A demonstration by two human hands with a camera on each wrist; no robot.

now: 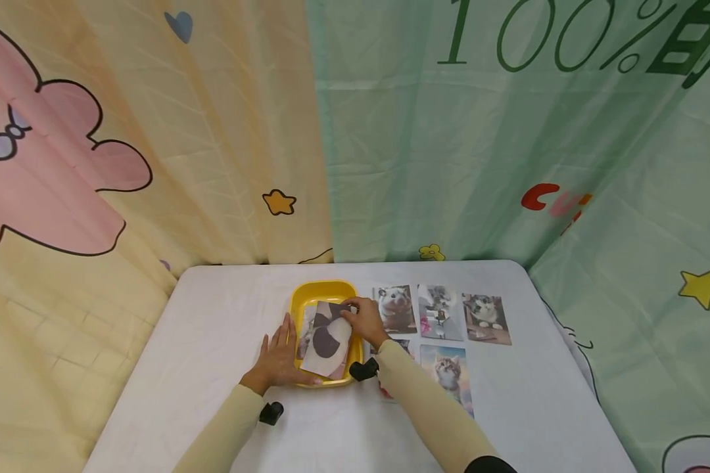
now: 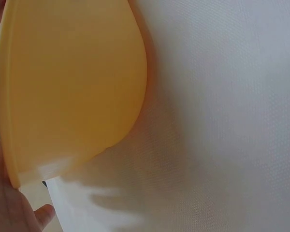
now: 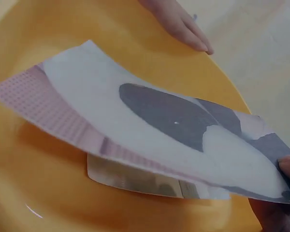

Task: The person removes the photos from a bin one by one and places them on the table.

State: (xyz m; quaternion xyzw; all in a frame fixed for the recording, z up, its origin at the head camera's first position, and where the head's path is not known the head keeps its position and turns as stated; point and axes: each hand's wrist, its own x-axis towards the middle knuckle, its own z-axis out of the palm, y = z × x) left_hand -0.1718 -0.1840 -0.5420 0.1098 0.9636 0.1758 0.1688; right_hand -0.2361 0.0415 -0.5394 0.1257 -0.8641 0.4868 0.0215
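Observation:
A yellow plastic basin (image 1: 325,289) stands on the white table. My right hand (image 1: 367,320) pinches a photo card (image 1: 327,348) by its upper right corner, thumb on top. The card is slightly bent and tilted over the basin, with grey and white patches and a pink checked edge. Beneath it, another card (image 3: 135,179) lies inside the basin, mostly covered. My left hand (image 1: 278,361) rests against the basin's left rim with fingers spread and the thumb along the front edge.
Right of the basin several animal photo cards lie in two rows, among them a hamster card (image 1: 395,309), a cat card (image 1: 486,318) and a kitten card (image 1: 448,374). My right forearm partly covers the lower row. Printed curtains (image 1: 390,164) hang behind the table (image 1: 171,394).

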